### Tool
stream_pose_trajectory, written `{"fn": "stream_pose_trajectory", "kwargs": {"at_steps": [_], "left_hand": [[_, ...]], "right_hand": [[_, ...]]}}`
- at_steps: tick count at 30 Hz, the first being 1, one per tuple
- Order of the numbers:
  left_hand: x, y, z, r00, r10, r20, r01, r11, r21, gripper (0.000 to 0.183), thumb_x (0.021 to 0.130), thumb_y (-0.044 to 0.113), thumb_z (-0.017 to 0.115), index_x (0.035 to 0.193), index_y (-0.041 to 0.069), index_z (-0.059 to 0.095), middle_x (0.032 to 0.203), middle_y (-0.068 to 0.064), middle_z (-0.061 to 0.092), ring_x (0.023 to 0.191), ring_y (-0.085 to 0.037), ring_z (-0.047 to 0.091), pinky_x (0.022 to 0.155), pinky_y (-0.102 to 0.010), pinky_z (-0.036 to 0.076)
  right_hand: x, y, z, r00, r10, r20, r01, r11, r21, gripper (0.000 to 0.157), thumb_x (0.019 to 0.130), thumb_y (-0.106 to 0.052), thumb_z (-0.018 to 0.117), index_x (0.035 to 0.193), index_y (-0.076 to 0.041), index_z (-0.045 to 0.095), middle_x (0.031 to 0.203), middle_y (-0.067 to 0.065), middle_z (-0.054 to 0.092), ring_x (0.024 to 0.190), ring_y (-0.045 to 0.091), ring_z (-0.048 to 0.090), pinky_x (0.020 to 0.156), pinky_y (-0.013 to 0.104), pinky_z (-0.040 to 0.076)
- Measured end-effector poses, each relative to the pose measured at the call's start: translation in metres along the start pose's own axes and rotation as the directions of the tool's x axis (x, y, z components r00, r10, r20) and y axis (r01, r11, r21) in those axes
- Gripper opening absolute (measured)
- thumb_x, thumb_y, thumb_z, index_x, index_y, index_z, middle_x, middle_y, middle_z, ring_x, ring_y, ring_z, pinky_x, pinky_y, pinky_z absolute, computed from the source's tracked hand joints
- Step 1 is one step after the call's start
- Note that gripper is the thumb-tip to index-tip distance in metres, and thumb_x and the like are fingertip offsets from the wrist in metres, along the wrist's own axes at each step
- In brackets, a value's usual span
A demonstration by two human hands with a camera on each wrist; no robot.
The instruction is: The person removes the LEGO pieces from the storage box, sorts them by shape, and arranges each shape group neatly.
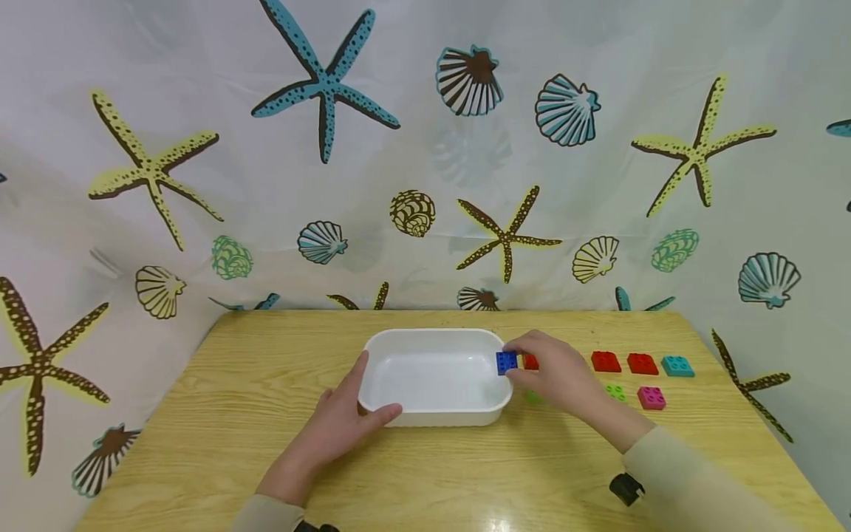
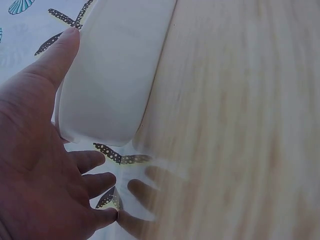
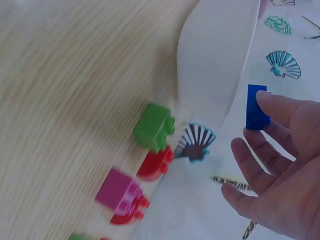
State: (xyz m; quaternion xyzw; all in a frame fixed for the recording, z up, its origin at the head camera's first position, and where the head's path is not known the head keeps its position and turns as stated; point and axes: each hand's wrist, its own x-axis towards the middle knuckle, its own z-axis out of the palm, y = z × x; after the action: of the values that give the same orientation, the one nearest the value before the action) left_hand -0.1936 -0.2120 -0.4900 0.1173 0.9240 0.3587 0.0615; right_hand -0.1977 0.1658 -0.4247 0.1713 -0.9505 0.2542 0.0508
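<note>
A white plastic container (image 1: 435,418) stands on the wooden table. My left hand (image 1: 342,421) rests at its left end, thumb along the front side and index finger up by the left rim. In the left wrist view the other fingers of the left hand (image 2: 55,150) are spread beside the container's end (image 2: 107,90). Between thumb and fingertips my right hand (image 1: 555,373) pinches a blue toy brick (image 1: 506,363), held over the container's right rim. In the right wrist view the blue brick (image 3: 256,107) is raised above the table level, its studs partly hidden.
Right of the container lie red bricks (image 1: 606,361), a light blue brick (image 1: 678,366), a pink brick (image 1: 651,397) and green bricks (image 1: 615,392). Some are partly covered by the right hand and arm. A patterned cloth (image 1: 399,281) hangs behind the table (image 1: 279,369) and at its sides.
</note>
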Motion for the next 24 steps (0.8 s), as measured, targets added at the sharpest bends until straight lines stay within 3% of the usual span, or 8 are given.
{"fn": "stream_pose_trajectory", "kwargs": {"at_steps": [8, 19, 24], "left_hand": [[0.000, 0.002, 0.001, 1.000, -0.005, 0.005, 0.005, 1.000, 0.006, 0.125, 0.097, 0.074, 0.071, 0.178, 0.007, 0.002, 0.181, -0.022, 0.018, 0.164, -0.046, 0.027, 0.129, -0.074, 0.003], [-0.002, 0.003, 0.000, 1.000, -0.011, 0.004, 0.011, 1.000, 0.005, 0.125, 0.097, 0.073, 0.072, 0.178, 0.007, 0.002, 0.181, -0.022, 0.019, 0.162, -0.047, 0.031, 0.129, -0.074, 0.002], [-0.001, 0.003, 0.001, 1.000, -0.010, 0.005, 0.010, 1.000, 0.008, 0.125, 0.097, 0.073, 0.072, 0.178, 0.007, 0.002, 0.181, -0.023, 0.019, 0.162, -0.047, 0.031, 0.128, -0.074, 0.002]], "right_hand": [[-0.029, 0.030, -0.034, 0.999, 0.044, -0.024, -0.043, 0.998, 0.036, 0.035, 0.101, -0.017, 0.084, 0.134, -0.007, 0.075, 0.123, 0.008, 0.071, 0.114, 0.034, 0.073, 0.094, 0.051, 0.064], [-0.062, 0.077, -0.066, 0.998, 0.044, -0.048, -0.042, 0.999, 0.032, 0.036, 0.101, -0.011, 0.083, 0.135, -0.002, 0.074, 0.124, 0.013, 0.070, 0.105, 0.029, 0.074, 0.079, 0.040, 0.063], [-0.077, 0.099, -0.080, 0.995, 0.081, -0.058, -0.080, 0.997, 0.008, 0.039, 0.100, -0.009, 0.084, 0.135, 0.002, 0.072, 0.126, 0.019, 0.069, 0.106, 0.036, 0.073, 0.083, 0.050, 0.064]]}}
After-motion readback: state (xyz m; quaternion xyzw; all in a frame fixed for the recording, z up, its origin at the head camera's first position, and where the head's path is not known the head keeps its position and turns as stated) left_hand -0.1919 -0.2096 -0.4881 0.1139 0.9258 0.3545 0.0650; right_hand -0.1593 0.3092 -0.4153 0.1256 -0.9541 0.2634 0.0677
